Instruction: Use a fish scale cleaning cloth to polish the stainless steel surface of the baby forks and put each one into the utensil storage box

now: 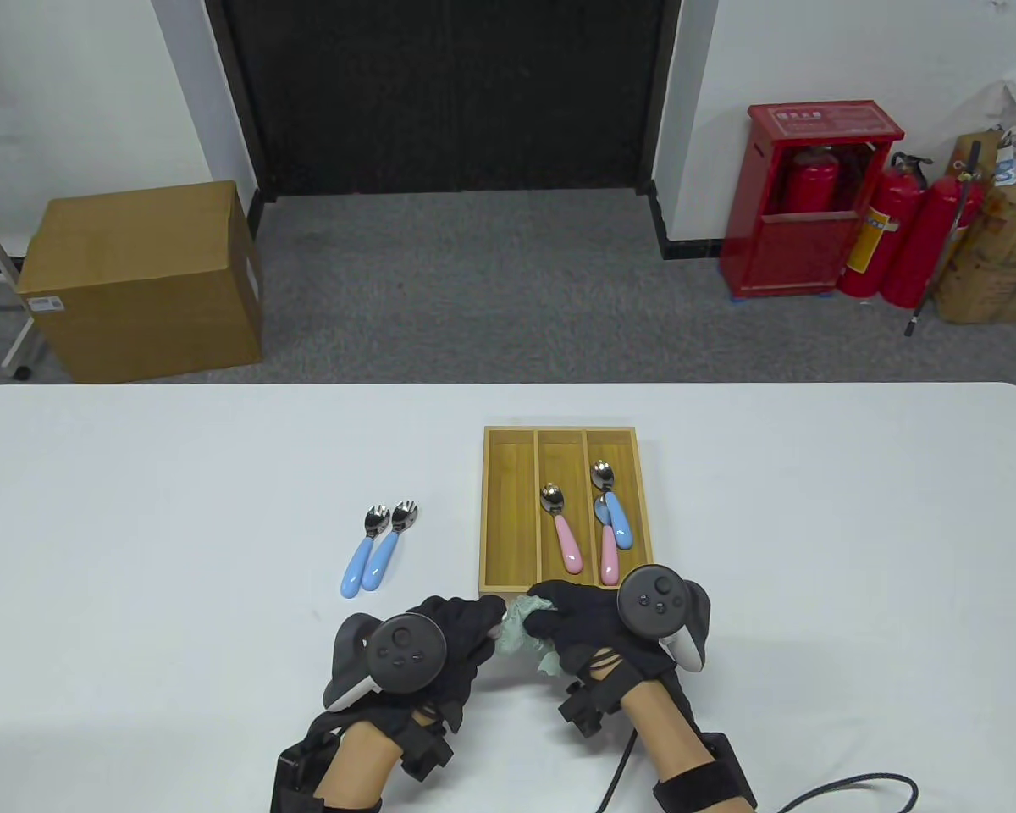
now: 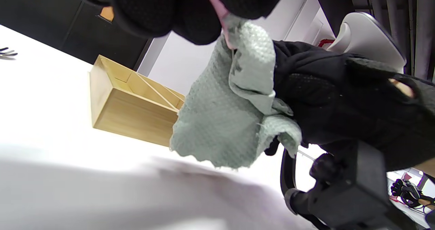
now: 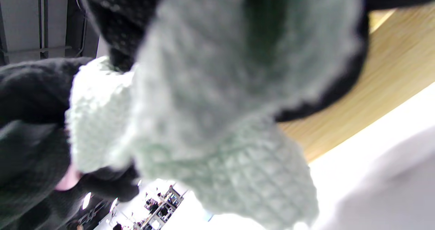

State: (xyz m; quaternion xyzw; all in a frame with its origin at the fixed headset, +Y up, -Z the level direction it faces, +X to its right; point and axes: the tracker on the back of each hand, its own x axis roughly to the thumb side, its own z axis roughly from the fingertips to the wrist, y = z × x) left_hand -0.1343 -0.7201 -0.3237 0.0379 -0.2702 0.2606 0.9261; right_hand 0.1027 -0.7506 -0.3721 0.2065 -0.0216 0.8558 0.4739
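My left hand (image 1: pixel 461 622) grips a pink-handled baby fork (image 2: pixel 217 5) by its handle; the steel head is hidden inside the pale green cloth (image 1: pixel 525 635) (image 2: pixel 224 121) (image 3: pixel 210 121). My right hand (image 1: pixel 571 622) holds the cloth bunched round the fork. Both hands hover just in front of the wooden storage box (image 1: pixel 510 440) (image 2: pixel 132 118). In the box lie a pink fork (image 1: pixel 563 529) in the middle slot, and a blue fork (image 1: pixel 611 500) crossing a pink one (image 1: pixel 608 550) in the right slot. Two blue-handled forks (image 1: pixel 377 546) lie side by side on the table left of the box.
The white table (image 1: pixel 813 550) spreads wide on both sides. A black cable (image 1: pixel 847 792) trails from my right wrist at the near edge. Beyond the table stand a cardboard box (image 1: pixel 144 279) and red extinguishers (image 1: pixel 889 237) on the floor.
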